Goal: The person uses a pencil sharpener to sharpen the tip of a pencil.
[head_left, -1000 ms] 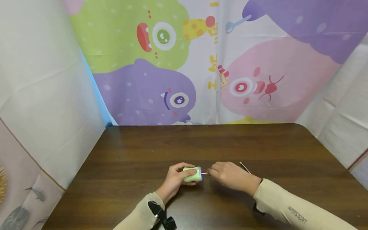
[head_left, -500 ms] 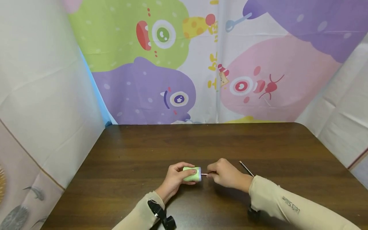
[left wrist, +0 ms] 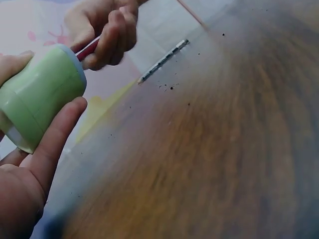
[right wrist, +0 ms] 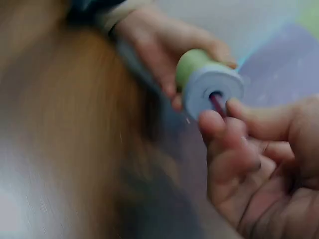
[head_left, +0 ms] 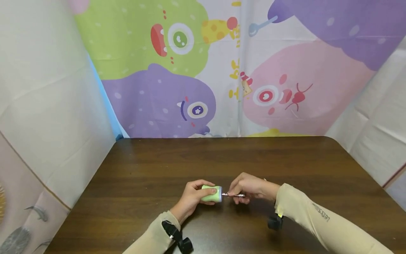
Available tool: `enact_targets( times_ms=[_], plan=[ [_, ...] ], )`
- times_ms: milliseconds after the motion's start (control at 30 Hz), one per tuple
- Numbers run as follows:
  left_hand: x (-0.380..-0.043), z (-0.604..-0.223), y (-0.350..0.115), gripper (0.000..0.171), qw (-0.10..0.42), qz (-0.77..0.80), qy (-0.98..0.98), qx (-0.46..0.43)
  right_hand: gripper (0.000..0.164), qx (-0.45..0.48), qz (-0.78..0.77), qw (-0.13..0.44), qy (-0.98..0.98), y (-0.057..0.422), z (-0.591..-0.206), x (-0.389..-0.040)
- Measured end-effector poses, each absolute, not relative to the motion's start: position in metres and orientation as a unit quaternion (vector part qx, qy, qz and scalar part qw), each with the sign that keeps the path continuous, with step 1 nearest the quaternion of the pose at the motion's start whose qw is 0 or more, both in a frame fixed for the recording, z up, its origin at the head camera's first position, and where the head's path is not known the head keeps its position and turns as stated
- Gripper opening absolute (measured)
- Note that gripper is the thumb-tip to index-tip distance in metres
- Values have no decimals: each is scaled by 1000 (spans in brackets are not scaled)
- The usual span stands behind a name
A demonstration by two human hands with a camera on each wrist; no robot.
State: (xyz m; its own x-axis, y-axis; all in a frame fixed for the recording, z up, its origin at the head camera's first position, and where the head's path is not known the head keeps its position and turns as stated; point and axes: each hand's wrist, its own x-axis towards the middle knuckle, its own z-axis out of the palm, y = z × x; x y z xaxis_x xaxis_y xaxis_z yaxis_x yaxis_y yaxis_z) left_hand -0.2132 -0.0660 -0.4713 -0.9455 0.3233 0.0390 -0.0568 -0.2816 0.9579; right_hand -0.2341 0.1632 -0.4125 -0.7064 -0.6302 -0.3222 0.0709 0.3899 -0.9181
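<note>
My left hand [head_left: 189, 194] grips a light green pencil sharpener [left wrist: 50, 94] with a pale blue end, held on its side above the table. The thumb lies across its top in the head view. A dark red pencil [right wrist: 217, 104] sticks into the hole in that pale end [right wrist: 207, 89]. Just outside the hole, my right hand [head_left: 248, 187] pinches the pencil between thumb and fingertips. The pencil's patterned back end [head_left: 240, 195] shows past the fingers, pointing right. In the right wrist view the other fingers are curled in toward the palm.
A patterned pencil [left wrist: 164, 60] lies on the brown wooden table [head_left: 158, 158], mostly hidden behind my right wrist in the head view. Another thin reddish stick [left wrist: 192, 12] appears farther off. A cartoon-printed curtain [head_left: 177, 88] hangs behind the table's far edge.
My right hand has turned at the wrist, so the pencil's back end now shows and the loose pencil is nearly covered. The left hand and sharpener stay almost in place.
</note>
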Motion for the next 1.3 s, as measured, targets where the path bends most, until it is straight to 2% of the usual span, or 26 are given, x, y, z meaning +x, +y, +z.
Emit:
enact_targets(
  times_ms=[100,233,367,433,500,667,800,933,1033,1167,1300],
  plan=[
    [-213,-471,-65,32,119,799,580,104,20,-327,-399,175,839,169,-403,-226],
    [-213,-471,-65,23,117,810,568,90,12,-512,-170,-69,839,177,-397,-216],
    [-215,-471,-67,13,111,818,559,81,17,-597,36,-261,758,181,-401,-213],
    [-215,-471,-67,13,106,821,555,80,24,-599,84,-315,732,181,-405,-213],
    [-215,-470,-67,16,100,823,553,82,29,-589,74,-328,735,180,-409,-214],
    [-215,-471,-66,30,90,821,557,83,25,-550,-89,-288,779,173,-420,-218],
    [-215,-472,-67,34,87,818,562,82,15,-494,-205,-213,818,165,-422,-216],
    [-216,-473,-67,36,90,818,563,76,10,-399,-301,-84,862,161,-417,-213],
    [-216,-473,-68,32,92,822,558,71,8,-323,-378,22,867,159,-411,-215],
    [-216,-472,-68,26,94,826,551,71,14,-210,-507,194,813,159,-404,-222],
    [-215,-471,-68,30,102,821,556,80,17,-112,-590,355,716,163,-404,-229]
  ],
)
